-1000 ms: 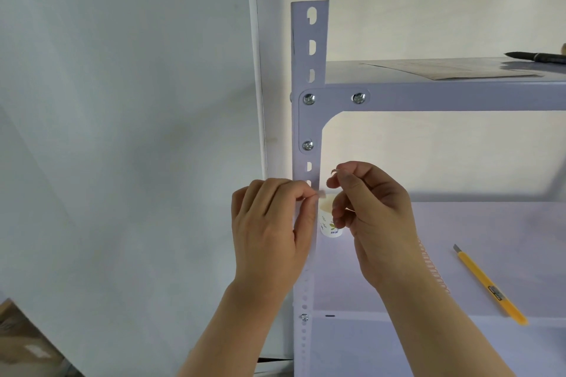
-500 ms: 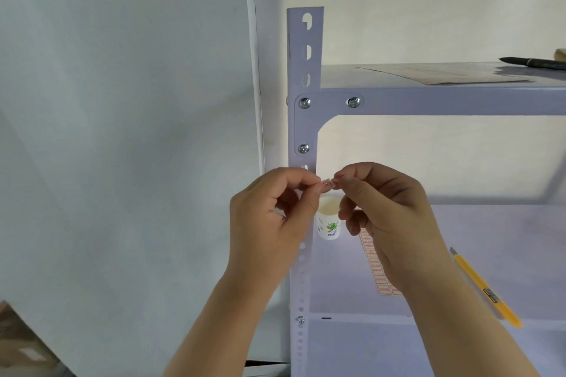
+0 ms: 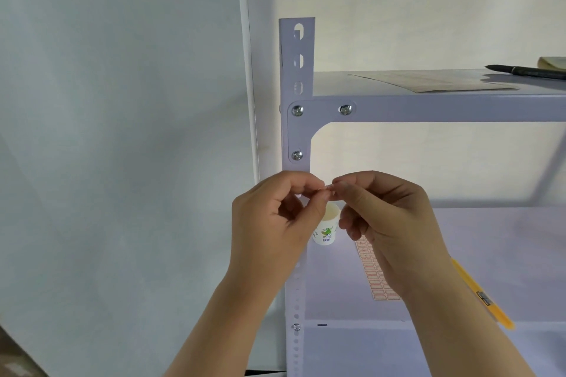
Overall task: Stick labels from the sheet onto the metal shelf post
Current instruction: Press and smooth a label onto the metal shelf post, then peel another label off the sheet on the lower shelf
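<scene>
The grey metal shelf post (image 3: 296,70) stands upright with slots and screws, at the left end of the shelving. Just below its lowest bracket screw, my left hand (image 3: 275,220) and my right hand (image 3: 382,223) meet fingertip to fingertip. Together they pinch a tiny red-and-white label (image 3: 327,188) in front of the post's right edge. The label sheet (image 3: 375,278), with rows of red-framed labels, lies flat on the lower shelf, partly hidden behind my right hand.
A small white paper cup (image 3: 326,228) stands on the lower shelf behind my hands. A yellow utility knife (image 3: 484,297) lies to the right. On the upper shelf (image 3: 428,107) rest a paper sheet (image 3: 428,81) and a black pen (image 3: 526,72). A white wall panel fills the left.
My hands have risen slightly from the post's front and now meet at the fingertips, both pinching the small label. The view has tilted, showing more of the label sheet.
</scene>
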